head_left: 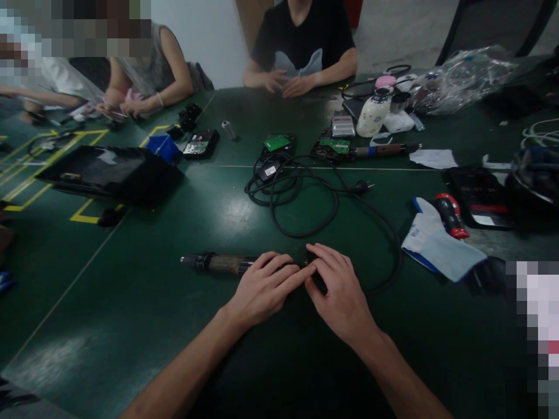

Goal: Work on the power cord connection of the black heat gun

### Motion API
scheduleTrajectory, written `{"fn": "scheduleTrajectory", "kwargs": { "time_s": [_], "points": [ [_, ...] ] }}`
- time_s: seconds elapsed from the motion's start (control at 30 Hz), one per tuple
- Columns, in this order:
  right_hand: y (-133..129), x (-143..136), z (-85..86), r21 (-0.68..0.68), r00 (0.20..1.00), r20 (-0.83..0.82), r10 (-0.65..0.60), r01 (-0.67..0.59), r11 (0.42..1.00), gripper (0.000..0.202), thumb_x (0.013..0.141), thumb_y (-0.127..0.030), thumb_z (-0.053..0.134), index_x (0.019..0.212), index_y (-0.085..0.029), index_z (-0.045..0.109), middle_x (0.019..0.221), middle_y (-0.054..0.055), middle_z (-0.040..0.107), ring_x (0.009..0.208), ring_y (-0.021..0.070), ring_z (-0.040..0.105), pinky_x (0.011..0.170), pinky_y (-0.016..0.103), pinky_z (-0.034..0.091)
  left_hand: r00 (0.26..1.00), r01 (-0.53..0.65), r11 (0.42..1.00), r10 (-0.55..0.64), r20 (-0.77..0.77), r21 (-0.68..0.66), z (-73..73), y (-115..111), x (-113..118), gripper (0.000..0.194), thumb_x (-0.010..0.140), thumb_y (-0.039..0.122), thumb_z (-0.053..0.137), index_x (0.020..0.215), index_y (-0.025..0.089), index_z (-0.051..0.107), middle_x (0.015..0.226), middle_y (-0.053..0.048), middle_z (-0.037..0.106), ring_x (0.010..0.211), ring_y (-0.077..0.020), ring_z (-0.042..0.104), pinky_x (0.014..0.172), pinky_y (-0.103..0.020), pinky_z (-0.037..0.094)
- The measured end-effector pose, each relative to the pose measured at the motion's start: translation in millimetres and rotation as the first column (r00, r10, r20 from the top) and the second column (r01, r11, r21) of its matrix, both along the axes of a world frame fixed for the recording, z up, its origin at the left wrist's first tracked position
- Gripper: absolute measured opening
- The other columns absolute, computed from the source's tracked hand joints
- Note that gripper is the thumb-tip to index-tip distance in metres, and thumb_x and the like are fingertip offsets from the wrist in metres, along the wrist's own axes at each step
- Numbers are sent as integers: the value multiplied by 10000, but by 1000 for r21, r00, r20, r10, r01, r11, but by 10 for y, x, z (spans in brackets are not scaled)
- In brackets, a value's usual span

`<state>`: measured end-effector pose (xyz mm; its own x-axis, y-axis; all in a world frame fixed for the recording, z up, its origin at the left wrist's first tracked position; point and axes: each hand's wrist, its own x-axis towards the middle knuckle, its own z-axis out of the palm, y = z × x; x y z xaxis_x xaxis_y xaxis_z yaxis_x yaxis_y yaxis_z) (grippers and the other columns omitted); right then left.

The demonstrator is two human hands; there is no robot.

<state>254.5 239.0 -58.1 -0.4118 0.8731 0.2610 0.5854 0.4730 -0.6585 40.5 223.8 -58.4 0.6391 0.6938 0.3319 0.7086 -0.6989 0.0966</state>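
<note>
An electric screwdriver [225, 263] lies across the green table, its tip pointing left. My left hand [266, 286] is closed over its rear end. My right hand [336, 288] is bent around the dark piece where the black cable [395, 256] meets the tool; the fingers hide most of that piece. The fingertips of both hands meet there. From my right hand the cable curves up to a loose coil with a small labelled box [269, 170] and a plug [361, 186].
Beyond the coil stand hard drives [201, 144], a second screwdriver [384, 150] and a bottle [374, 113]. A glove [441, 244] and a red-black handle [452, 215] lie right. A black bin [100, 171] sits left. People sit across the table.
</note>
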Motion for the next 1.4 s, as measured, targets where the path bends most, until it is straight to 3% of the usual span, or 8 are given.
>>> {"fn": "scheduleTrajectory", "kwargs": {
  "time_s": [0.43,0.83,1.0,1.13,1.4],
  "points": [
    [-2,-6,9,5,1000,-3,-10,10,1000,95,992,-160,594,1056,-210,643,1455,97,630,1406,291,528,1151,535,436,999,-21,999,20,29,37,8,15,-8,435,1062,184,521,1495,227,523,1260,-65,702,1185,-229,623,1041,-417,470],
    [-6,-5,1,-4,1000,-16,-8,8,1000,75,1015,-174,585,965,-226,607,1446,91,633,1405,301,526,1135,549,440,992,-116,992,113,64,49,-15,-20,16,447,1037,193,604,1477,203,528,1211,-74,707,1146,-234,642,1016,-418,512],
    [-13,-3,17,-18,1000,-16,-15,15,1000,63,1017,-182,595,983,-230,619,1445,77,633,1412,285,517,1151,531,426,982,-168,984,161,97,66,7,-35,-8,326,1010,196,648,1335,205,625,1194,-69,716,1154,-237,655,996,-413,530],
    [-14,-5,27,-20,1000,-16,-12,12,1000,56,1026,-199,591,1011,-233,633,1452,75,629,1416,281,514,1155,526,420,983,-141,990,136,125,30,17,-30,-47,244,1004,205,656,1247,225,660,1205,-62,710,1185,-237,653,989,-406,537],
    [1,-4,12,-22,1000,-14,-18,17,1000,55,1019,-195,605,997,-234,637,1453,68,629,1416,274,512,1155,518,417,986,-161,986,159,41,48,30,-50,-105,290,1000,218,666,1288,206,638,1313,-80,691,1218,-258,650,1014,-430,526]
  ]
}}
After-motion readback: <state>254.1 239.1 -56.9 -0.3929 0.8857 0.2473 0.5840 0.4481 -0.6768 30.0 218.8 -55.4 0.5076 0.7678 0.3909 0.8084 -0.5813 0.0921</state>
